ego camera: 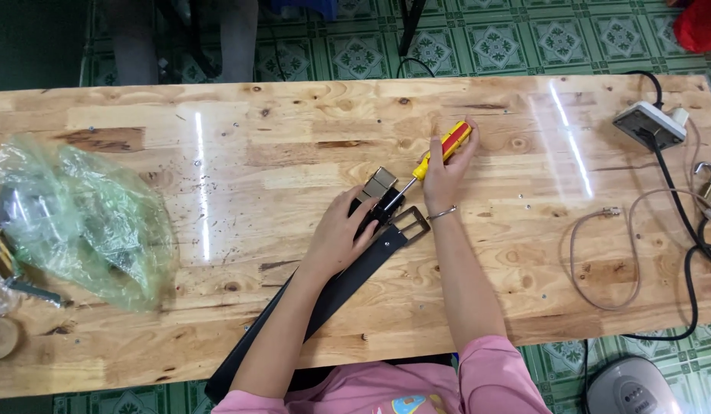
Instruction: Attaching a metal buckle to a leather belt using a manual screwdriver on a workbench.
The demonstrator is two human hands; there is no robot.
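1. Belt (348,287): one, black, flat strap. It runs diagonally from the near edge of the wooden surface (309,123) up to its middle.
2. Buckle (409,222): one, rectangular metal frame in a dull grey finish, at the upper end of the belt, just right of the left hand.
3. Metal clasp piece (380,184): one, squarish and pale, touching the belt end above the buckle.
4. Screwdriver (438,153): one, yellow and red handle, dark shaft angled down-left, tip at the clasp piece.
5. Right hand (446,175): grip closed around the screwdriver handle; a thin bracelet on the wrist.
6. Left hand (341,234): fingers spread flat, pressing the belt down beside the buckle; the grip is not closed on anything.
7. Plastic bag (87,218): one, clear green, crumpled, at the left end of the surface.
8. Power strip (648,123): one, white, far right, with a black cable.
9. Padlock (709,190): one, brass, at the right edge.
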